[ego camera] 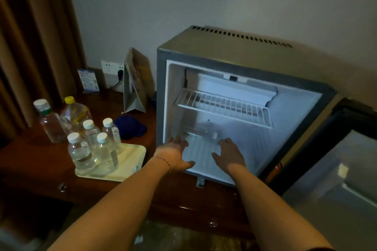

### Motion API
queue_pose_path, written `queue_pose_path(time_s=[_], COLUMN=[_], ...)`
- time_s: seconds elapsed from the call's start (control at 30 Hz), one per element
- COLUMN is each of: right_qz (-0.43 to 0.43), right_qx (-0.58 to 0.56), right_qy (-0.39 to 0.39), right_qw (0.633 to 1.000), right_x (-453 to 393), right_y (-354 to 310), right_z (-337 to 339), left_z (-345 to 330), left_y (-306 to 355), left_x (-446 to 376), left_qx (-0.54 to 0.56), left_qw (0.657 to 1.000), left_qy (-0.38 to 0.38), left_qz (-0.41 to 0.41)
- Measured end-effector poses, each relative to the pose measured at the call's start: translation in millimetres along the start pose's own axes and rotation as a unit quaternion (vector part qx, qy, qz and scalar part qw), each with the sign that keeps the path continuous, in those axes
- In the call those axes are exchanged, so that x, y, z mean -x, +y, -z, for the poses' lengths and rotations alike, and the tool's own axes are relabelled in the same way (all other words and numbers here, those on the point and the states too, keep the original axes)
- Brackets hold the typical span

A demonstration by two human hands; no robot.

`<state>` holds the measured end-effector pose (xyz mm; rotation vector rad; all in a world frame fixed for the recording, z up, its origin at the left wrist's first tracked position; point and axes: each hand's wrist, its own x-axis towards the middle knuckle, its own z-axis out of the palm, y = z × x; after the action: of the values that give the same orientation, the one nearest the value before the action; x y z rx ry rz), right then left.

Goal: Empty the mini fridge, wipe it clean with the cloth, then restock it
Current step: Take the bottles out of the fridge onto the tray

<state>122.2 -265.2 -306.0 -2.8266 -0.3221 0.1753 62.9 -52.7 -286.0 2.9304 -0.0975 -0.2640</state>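
Reaching into the open mini fridge [234, 108] — left hand [175, 155] and right hand [228, 153] both spread flat, fingers relaxed, holding nothing, at the cavity floor. One white wire shelf [223, 106] inside. Six clear plastic bottles [89, 140] stand left on the wooden desk [30, 161], four on a cream tray [130, 161]; one crumpled blue cloth [130, 126] lies beside them.
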Motion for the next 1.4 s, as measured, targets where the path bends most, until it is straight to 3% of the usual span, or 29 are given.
queue_pose_path(time_s=[0.33, 0.53, 0.77, 0.97, 1.1, 1.2, 1.4], right_qz=[0.038, 0.04, 0.044, 0.063, 0.088, 0.098, 0.019], right_qx=[-0.016, -0.033, -0.078, -0.124, -0.16, -0.152, -0.113], right_qy=[0.091, 0.142, 0.142, 0.125, 0.149, 0.124, 0.042], right_qw=[0.995, 0.988, 0.986, 0.982, 0.972, 0.976, 0.992], right_x=[-95.8, -133.6, -149.0, -122.9, -85.0, -56.7, -2.2], right_y=[34.0, 50.1, 53.4, 51.9, 27.6, 3.7, -53.9], right_z=[-66.9, -89.3, -98.1, -93.2, -66.6, -38.5, 18.0], left_z=[-85.4, -113.4, -121.7, -105.8, -67.8, -36.9, 12.6], left_y=[-17.6, -18.7, -18.0, -13.9, -6.9, -7.5, -27.1], left_x=[-68.5, -95.5, -100.3, -79.0, -51.5, -27.7, 35.2], left_qx=[0.064, 0.026, -0.016, 0.026, 0.037, 0.039, 0.038], left_qw=[0.997, 0.996, 0.996, 0.997, 0.998, 0.999, 0.998], left_qy=[0.043, 0.081, 0.086, 0.069, 0.033, 0.0, -0.013], left_qz=[-0.002, 0.016, 0.015, 0.035, 0.029, 0.036, 0.043])
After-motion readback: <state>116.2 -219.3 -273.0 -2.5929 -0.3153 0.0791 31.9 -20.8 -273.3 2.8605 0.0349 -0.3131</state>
